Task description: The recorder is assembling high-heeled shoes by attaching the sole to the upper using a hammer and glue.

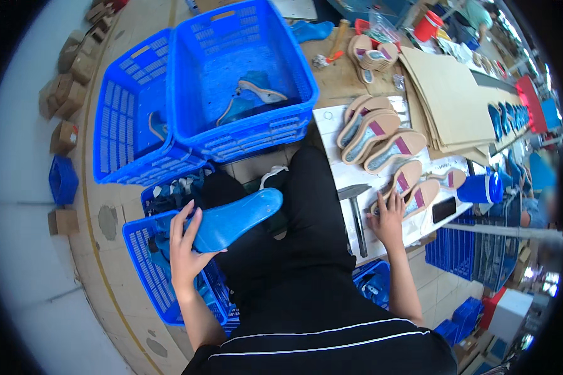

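Note:
My left hand (pixel 186 250) is closed around one end of a blue shoe last (pixel 238 219), held above my lap with its smooth underside up. At the table, my right hand (pixel 390 222) lies with fingers apart over the near end of a beige shoe sole (pixel 406 177). A second sole (pixel 423 194) is right beside that hand. Further back are more beige soles (pixel 374 134) with grey and purplish insides, some overlapping. A hammer (pixel 358 219) with a dark head and handle rests on the white paper just left of my right hand.
Two big blue crates (pixel 244 140) stand ahead on the left, with blue-covered lasts inside. Another blue crate (pixel 153 281) is beside my left arm. On the table are a black phone (pixel 444 210), a blue jug (pixel 481 188) and stacked beige sheets (pixel 447 100).

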Demonstrator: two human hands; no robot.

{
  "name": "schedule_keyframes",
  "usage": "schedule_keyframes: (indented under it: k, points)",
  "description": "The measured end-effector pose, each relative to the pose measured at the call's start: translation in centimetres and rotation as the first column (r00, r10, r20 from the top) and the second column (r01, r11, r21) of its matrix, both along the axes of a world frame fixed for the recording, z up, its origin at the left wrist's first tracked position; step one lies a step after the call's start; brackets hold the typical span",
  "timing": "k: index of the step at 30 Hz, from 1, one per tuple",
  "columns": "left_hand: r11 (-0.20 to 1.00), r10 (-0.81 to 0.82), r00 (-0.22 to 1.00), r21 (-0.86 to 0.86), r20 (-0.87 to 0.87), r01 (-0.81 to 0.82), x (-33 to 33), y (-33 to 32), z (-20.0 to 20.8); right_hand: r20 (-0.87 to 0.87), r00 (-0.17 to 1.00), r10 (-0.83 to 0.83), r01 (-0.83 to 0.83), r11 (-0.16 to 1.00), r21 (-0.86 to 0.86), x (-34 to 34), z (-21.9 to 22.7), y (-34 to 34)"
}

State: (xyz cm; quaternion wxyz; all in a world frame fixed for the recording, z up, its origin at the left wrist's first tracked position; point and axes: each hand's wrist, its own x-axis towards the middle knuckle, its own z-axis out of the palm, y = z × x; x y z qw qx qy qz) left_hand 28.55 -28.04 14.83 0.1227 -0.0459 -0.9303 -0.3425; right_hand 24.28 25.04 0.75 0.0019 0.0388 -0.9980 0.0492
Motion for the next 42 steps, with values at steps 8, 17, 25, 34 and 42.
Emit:
schedule_keyframes:
  k: [8, 17, 25, 34, 42]
  points:
    - [0.731, 0.236, 0.962, 0.627, 0.134, -0.267, 2.6, -0.6, -5.0, -0.337, 0.836, -0.433, 0.217, 0.825, -0.522, 0.3, 9.7, -2.2]
    - [0.447, 0.143, 0.990, 0.893, -0.007, -0.058, 1.8, 0.0, -3.5, 0.293, 0.953, -0.074, 0.273, -0.204, -0.940, -4.6, 16.7, -19.0]
    - [0.576, 0.108, 0.994, 0.815, 0.007, -0.069, 2.3, -0.5, -3.2, 0.068, 0.946, 0.316, -0.032, 0.299, -0.954, -4.9, 13.3, -26.3]
    - [0.632, 0.270, 0.956, 0.728, 0.117, -0.267, 1.3, -1.2, -3.8, 0.004, 0.828, 0.561, -0.343, 0.511, -0.788, -6.6, 13.9, -24.6]
    - [0.750, 0.239, 0.960, 0.599, 0.148, -0.279, 0.4, -2.5, -2.4, 0.004, 0.782, 0.623, -0.382, 0.485, -0.787, -8.8, 13.2, -23.2]
